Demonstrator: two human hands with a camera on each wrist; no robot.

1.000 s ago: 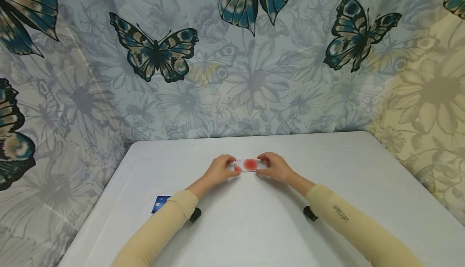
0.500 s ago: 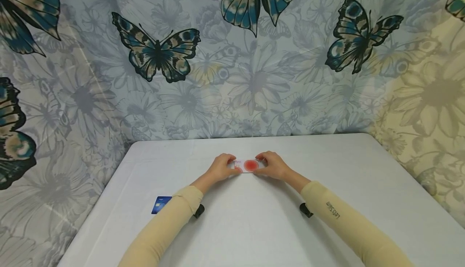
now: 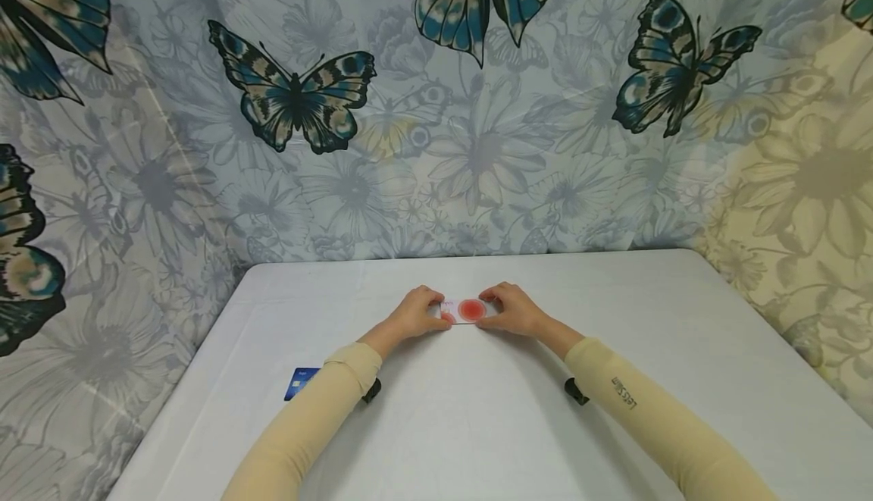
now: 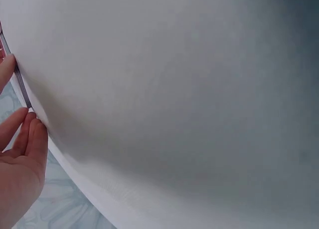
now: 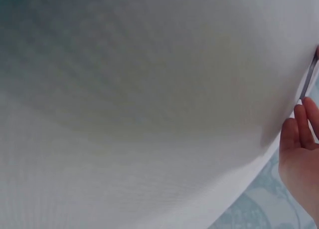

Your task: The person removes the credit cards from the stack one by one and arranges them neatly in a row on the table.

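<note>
A small stack of cards (image 3: 471,310), white on top with a red circle, lies on the table between both hands. My left hand (image 3: 412,313) pinches its left end between thumb and fingers. At the opposite end, my right hand (image 3: 516,311) holds the right corners in the same manner. The left wrist view shows the stack's layered edge (image 4: 20,82) side-on, with the left hand (image 4: 25,159) at its near end. At the right border of the right wrist view, the right hand (image 5: 299,144) touches the end of the dark edge (image 5: 309,77).
A blue bank card (image 3: 300,383) with a chip lies at the left, partly covered by the left sleeve (image 3: 307,418). The white table (image 3: 470,425) reaches back to a wall covering (image 3: 477,160) printed with butterflies and flowers.
Both forearms have drawn slightly inward, and the right thumb has shifted left along the stack's near edge. The stack has stayed almost in place, and the blue card has not moved.
</note>
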